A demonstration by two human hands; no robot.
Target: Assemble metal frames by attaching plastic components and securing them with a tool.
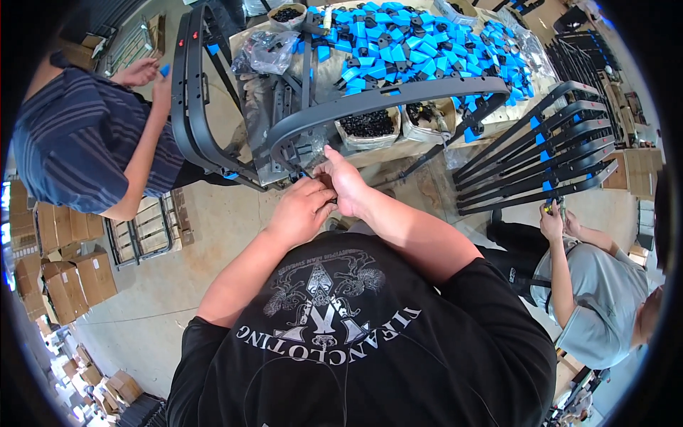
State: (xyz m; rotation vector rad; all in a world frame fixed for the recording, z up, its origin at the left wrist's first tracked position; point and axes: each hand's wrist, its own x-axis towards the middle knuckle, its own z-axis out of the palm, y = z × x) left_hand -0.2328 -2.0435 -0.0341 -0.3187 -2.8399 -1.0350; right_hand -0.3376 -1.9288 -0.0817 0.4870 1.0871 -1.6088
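A curved black metal tube frame (388,98) arches in front of me, and its near left end comes down close to my hands. My left hand (302,208) is closed, fingers bent in beside that end. Pressed up against it is my right hand (344,183), fingers curled and thumb pointing up. Between the two hands a dark bit shows, but the fingers hide what it is. A small blue piece (302,175) sits on the frame just beyond my left hand.
The worktable behind holds a heap of blue and black plastic pieces (427,53), a clear plastic bag (274,51) and a cardboard box (370,144) of small black parts. Black frames (192,92) stand left; more frames (569,142) lean right. Co-workers stand on both sides.
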